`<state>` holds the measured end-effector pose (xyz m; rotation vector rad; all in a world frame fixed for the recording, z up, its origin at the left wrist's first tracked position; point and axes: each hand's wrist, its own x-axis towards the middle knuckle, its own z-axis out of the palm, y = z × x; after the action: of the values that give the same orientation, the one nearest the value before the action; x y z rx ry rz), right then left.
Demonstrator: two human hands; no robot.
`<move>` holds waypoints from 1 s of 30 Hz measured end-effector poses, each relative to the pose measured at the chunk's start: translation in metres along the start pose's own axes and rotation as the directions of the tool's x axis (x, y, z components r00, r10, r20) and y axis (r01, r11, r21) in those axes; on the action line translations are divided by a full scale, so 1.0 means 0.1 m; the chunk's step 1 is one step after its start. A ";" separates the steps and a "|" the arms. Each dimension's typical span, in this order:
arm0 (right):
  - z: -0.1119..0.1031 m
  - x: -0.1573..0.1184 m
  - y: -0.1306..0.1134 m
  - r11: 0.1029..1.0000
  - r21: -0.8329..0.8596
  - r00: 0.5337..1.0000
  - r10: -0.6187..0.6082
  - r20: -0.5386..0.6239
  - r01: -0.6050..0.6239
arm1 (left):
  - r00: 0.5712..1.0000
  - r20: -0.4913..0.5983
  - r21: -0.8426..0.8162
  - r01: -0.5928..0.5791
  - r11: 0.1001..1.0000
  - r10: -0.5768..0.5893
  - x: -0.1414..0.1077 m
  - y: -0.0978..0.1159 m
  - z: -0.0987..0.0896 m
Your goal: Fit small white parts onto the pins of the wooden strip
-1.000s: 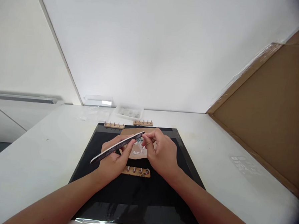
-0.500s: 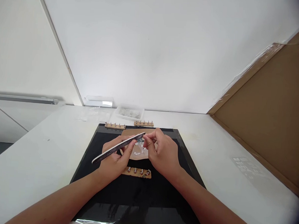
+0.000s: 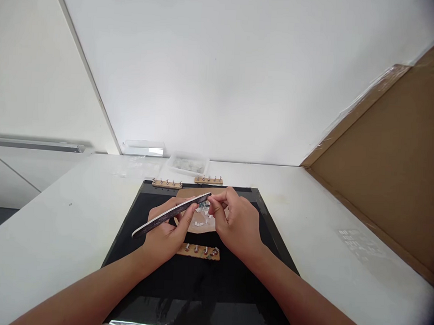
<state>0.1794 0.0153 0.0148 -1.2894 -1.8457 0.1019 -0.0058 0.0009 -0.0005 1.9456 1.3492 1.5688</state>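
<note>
My left hand (image 3: 168,230) is closed around a nail file (image 3: 170,215), long and flat with a dark face and a pale edge. The file slants up to the right, its far end reaching my right hand (image 3: 235,221). Thumb and forefinger of that hand are pinched together at the file's tip; whatever is between them is too small or hidden to make out. Below the hands, small white pieces (image 3: 199,224) lie on a brown sheet (image 3: 189,192). A cork-coloured strip with metal pegs (image 3: 199,252) lies nearer me, partly behind my left hand.
A black mat (image 3: 203,288) covers the middle of the white table (image 3: 330,226). Two more pegged strips, one left (image 3: 167,184) and one right (image 3: 209,180), stand at its far edge. Behind them is a clear plastic box (image 3: 188,164). A cardboard panel (image 3: 392,157) borders the right side.
Hands and file keep nearly the same pose. The file's near end has shifted very slightly to the left.
</note>
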 end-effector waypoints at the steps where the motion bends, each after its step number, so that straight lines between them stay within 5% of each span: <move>1: 0.00 0.00 -0.01 1.000 0.002 1.000 -0.003 -0.002 0.003 | 1.000 0.001 0.002 -0.001 1.000 0.001 0.00 0.00 0.00; 30: -0.01 -0.03 -0.06 0.996 0.066 0.998 -0.052 0.017 0.051 | 0.991 0.129 -0.013 -0.025 1.000 0.026 0.03 0.02 0.00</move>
<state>0.1758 0.0097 0.0163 -1.1983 -1.8747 0.1461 -0.0050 0.0022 0.0025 2.0270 1.2652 1.4310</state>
